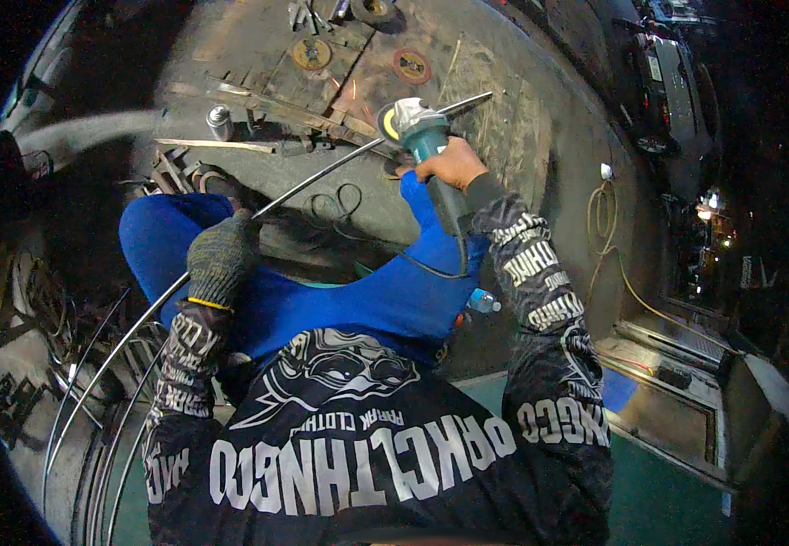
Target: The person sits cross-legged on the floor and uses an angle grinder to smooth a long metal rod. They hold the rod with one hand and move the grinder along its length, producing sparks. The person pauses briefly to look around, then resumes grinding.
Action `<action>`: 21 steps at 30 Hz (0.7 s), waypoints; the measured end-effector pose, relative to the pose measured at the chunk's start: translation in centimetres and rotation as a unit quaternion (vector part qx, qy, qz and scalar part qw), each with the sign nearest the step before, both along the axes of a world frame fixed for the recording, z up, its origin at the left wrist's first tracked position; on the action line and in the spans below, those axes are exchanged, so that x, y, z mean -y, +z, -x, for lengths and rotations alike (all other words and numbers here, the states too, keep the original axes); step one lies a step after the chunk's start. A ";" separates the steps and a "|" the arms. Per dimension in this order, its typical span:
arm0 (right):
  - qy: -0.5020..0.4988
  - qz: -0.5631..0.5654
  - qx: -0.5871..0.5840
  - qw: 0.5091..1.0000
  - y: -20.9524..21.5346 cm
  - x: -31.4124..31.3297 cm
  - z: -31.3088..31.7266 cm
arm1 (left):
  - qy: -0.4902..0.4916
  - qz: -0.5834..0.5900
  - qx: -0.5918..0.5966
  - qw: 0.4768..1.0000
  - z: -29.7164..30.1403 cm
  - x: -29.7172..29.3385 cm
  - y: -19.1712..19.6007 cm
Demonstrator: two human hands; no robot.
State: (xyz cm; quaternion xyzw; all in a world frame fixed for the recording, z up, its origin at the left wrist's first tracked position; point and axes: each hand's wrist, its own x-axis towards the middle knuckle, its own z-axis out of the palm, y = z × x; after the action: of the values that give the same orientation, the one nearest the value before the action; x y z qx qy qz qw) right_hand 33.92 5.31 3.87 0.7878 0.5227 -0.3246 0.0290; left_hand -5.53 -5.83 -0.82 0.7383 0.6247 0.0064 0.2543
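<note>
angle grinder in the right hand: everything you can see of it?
The angle grinder has a teal body, a silver-grey gear head and a dark rear handle with a black cord trailing down. The bare right hand grips its body. Its head sits against a long curved metal rod, which the gloved left hand holds lower down.

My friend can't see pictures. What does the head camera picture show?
A person's bare right hand holds a teal angle grinder against a long curved metal rod, while the gloved left hand grips the rod lower down. Grinding discs lie beyond.
</note>
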 end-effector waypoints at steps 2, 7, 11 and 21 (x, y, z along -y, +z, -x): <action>-0.008 0.022 -0.030 0.999 0.2 -1.2 -1.8 | 0.008 -0.024 0.024 0.999 0.1 -0.1 0.2; -0.062 0.016 -0.009 0.998 -0.2 -4.1 -7.4 | 0.010 -0.033 0.003 0.999 0.1 -0.4 -0.1; -0.111 0.017 0.024 0.993 -0.7 -7.5 -12.2 | 0.018 -0.024 0.001 1.000 -0.1 -0.5 -0.5; -0.199 -0.003 -0.004 0.980 -3.5 -12.7 -22.5 | 0.001 -0.036 0.022 0.999 0.2 -0.7 0.3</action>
State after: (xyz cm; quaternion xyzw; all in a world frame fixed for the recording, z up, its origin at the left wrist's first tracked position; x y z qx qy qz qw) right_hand 56.37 17.99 0.38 0.8750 0.3562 -0.3252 -0.0404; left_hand -5.69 -5.18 -0.48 0.7461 0.6192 0.0453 0.2406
